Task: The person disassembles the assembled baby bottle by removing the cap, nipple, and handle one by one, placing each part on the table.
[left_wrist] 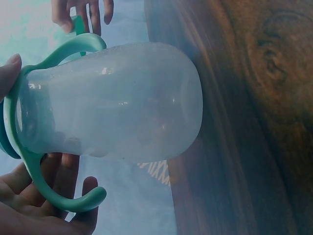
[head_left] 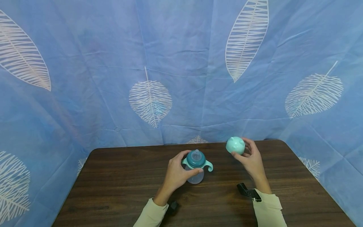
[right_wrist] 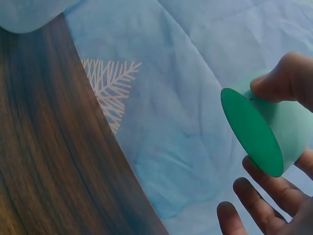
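My left hand grips a baby bottle around its collar, thumb on the near side. The bottle has a clear, frosted body, a teal collar with a bare clear teat on top, and two mint handles. It is upright, its base close over the wooden table. To the right, my right hand holds a rounded mint bottle cap with small ear-like bumps, raised above the table's far side. In the right wrist view the thumb presses the cap's side and its hollow green inside shows.
The dark wooden table ends at a far edge just beyond both hands. Behind it hangs a blue cloth with white leaf prints. Black straps with devices sit at both wrists, by the light sleeves.
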Demonstrator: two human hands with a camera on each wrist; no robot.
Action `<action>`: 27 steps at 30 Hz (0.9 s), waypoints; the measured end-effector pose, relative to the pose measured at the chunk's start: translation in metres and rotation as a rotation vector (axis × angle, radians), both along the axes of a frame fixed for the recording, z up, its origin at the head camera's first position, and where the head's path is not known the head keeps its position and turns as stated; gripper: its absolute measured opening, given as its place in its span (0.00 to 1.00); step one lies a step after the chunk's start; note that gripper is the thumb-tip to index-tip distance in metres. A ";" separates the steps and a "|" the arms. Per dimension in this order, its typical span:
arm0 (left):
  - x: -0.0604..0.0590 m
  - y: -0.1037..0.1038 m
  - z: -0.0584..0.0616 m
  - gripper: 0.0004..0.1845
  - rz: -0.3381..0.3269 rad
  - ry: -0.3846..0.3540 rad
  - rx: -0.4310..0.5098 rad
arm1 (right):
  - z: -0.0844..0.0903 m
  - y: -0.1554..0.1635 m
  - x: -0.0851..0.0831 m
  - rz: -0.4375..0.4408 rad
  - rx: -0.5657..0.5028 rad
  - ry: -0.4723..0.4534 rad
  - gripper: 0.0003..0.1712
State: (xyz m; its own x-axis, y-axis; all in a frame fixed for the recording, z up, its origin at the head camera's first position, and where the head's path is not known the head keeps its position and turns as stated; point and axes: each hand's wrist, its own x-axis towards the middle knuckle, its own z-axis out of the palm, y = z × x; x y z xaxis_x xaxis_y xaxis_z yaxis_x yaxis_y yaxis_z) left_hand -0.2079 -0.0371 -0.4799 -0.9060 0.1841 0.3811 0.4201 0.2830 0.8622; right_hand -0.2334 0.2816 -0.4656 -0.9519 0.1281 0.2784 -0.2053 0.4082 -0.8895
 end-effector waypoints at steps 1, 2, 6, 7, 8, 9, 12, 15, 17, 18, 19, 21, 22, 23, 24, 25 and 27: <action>0.000 0.000 0.000 0.41 0.000 0.002 -0.002 | 0.000 0.001 0.000 -0.002 0.003 -0.002 0.43; 0.000 0.000 0.000 0.41 0.000 0.003 -0.002 | -0.001 0.001 0.000 -0.003 0.005 -0.004 0.43; 0.000 0.001 0.000 0.41 0.003 0.005 -0.009 | -0.005 0.004 0.000 -0.006 0.018 -0.009 0.44; 0.000 0.001 0.000 0.41 0.005 0.004 -0.010 | -0.006 0.005 0.000 -0.006 0.019 -0.010 0.44; 0.000 0.001 0.000 0.41 0.007 0.002 -0.011 | -0.007 0.005 0.000 -0.006 0.022 -0.010 0.44; 0.000 0.001 0.000 0.41 0.010 0.001 -0.013 | -0.008 0.006 -0.001 -0.006 0.023 -0.010 0.44; 0.000 0.001 0.000 0.42 0.016 -0.004 -0.017 | -0.011 0.008 -0.002 -0.007 0.023 -0.011 0.44; 0.000 0.001 0.000 0.42 0.019 -0.008 -0.019 | -0.012 0.008 -0.002 -0.011 0.019 -0.017 0.43; 0.000 0.001 -0.001 0.42 0.020 -0.011 -0.020 | -0.014 0.009 -0.002 -0.012 0.017 -0.023 0.43; 0.000 0.001 -0.001 0.42 0.020 -0.011 -0.020 | -0.014 0.010 -0.002 -0.012 0.016 -0.027 0.43; 0.000 0.001 -0.001 0.42 0.020 -0.012 -0.021 | -0.015 0.010 -0.002 -0.014 0.017 -0.032 0.43; 0.000 0.001 -0.001 0.42 0.019 -0.013 -0.020 | -0.016 0.011 -0.002 -0.019 0.019 -0.042 0.43; 0.000 0.001 0.000 0.42 0.018 -0.013 -0.020 | -0.017 0.011 -0.002 -0.022 0.019 -0.049 0.43; 0.000 0.001 0.000 0.42 0.017 -0.012 -0.019 | -0.018 0.012 -0.002 -0.024 0.021 -0.054 0.44; 0.000 0.001 0.000 0.42 0.017 -0.012 -0.018 | -0.018 0.012 -0.002 -0.026 0.024 -0.061 0.44; 0.000 0.001 0.000 0.42 0.016 -0.012 -0.017 | -0.018 0.013 -0.001 -0.027 0.028 -0.067 0.44; 0.000 0.001 0.000 0.42 0.015 -0.010 -0.017 | -0.019 0.013 -0.001 -0.024 0.033 -0.081 0.44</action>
